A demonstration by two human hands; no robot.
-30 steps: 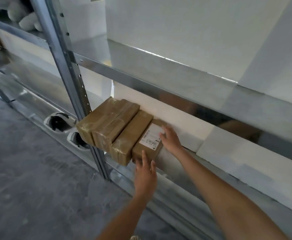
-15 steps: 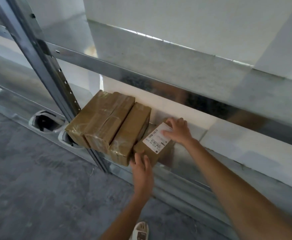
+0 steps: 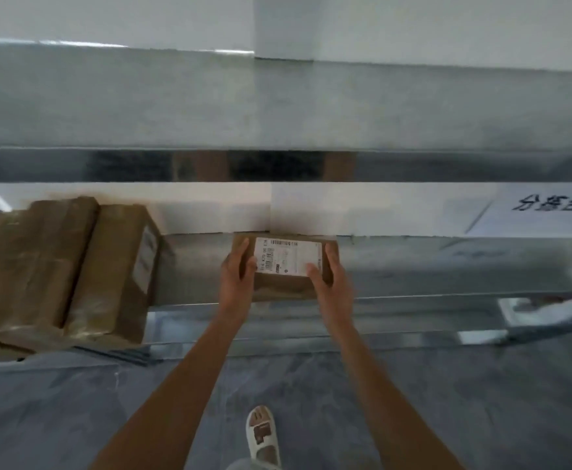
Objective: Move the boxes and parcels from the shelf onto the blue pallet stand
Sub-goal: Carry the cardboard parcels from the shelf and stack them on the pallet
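Small brown cardboard parcel with white label (image 3: 282,266) sits between my hands over the metal shelf (image 3: 413,266). Left hand (image 3: 235,278) grips its left end, right hand (image 3: 328,283) its right, thumbs on top, arms outstretched.

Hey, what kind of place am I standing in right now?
Likely a warehouse or parcel sorting room: metal shelving, taped brown parcels, and a small box with a shipping label.

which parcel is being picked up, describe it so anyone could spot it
On the lower metal shelf, right of the cluster of taped brown boxes, sits a small brown parcel gripped by the left hand and right hand. Unlike the boxes, it lies flat, alone, white label up.
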